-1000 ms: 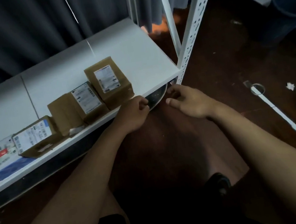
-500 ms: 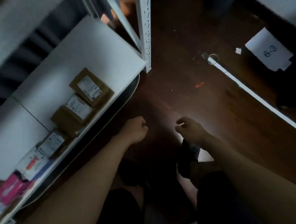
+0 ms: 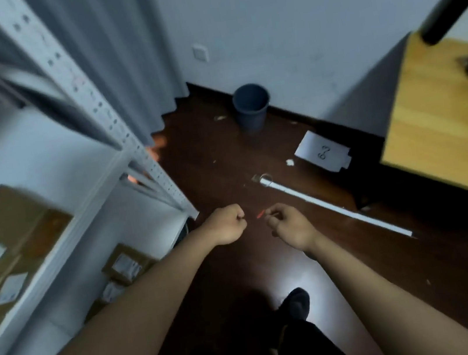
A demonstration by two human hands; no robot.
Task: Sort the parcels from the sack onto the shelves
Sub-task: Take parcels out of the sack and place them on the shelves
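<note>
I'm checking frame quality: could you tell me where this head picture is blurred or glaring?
Head view: the brown cardboard parcels on the white metal shelf smear with motion blur; a bright glare patch sits on the dark wooden floor; the dark blue bin stays fairly sharp.

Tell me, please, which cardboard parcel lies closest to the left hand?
The small labelled parcel on the lower shelf, just beside the left forearm; the larger boxes sit one shelf higher, farther left.
</note>
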